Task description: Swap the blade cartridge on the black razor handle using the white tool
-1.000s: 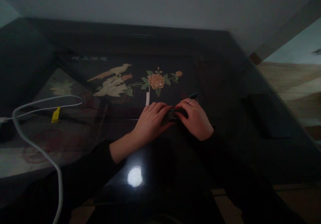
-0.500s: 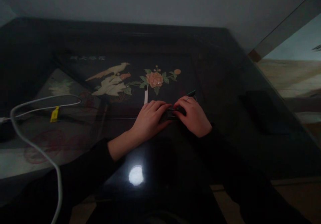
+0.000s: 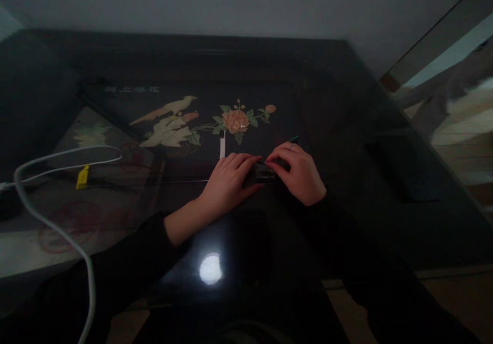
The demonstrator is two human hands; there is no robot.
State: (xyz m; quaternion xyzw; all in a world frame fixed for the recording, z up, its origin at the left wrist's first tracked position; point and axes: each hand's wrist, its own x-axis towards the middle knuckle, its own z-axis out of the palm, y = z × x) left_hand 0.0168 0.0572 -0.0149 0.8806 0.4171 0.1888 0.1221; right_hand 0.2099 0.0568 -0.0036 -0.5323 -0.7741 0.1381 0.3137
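My left hand (image 3: 228, 182) lies on the dark table with its thumb and fingers closed round a small dark block with a shiny face (image 3: 265, 173). My right hand (image 3: 302, 172), with a ring on one finger, comes from the right. Its thumb and forefinger pinch together at the block's upper right edge; whatever is between them is too dark to name. Behind that hand shows the tip of a thin green-edged piece (image 3: 294, 139), mostly hidden. A white strip with a dark end (image 3: 222, 146) sticks out beyond my left hand.
The glossy dark table (image 3: 339, 102) shows a bird and a flower picture (image 3: 235, 121). A white cable (image 3: 54, 223) with a yellow tag (image 3: 82, 177) loops at left. A flat dark rectangular thing (image 3: 404, 169) lies at right. A blurred grey shape (image 3: 442, 102) is past the table's right edge.
My right fingertips have shifted slightly up and left on the block, uncovering more of its shiny face. My left hand keeps its hold. A grey shape has appeared beyond the table at right.
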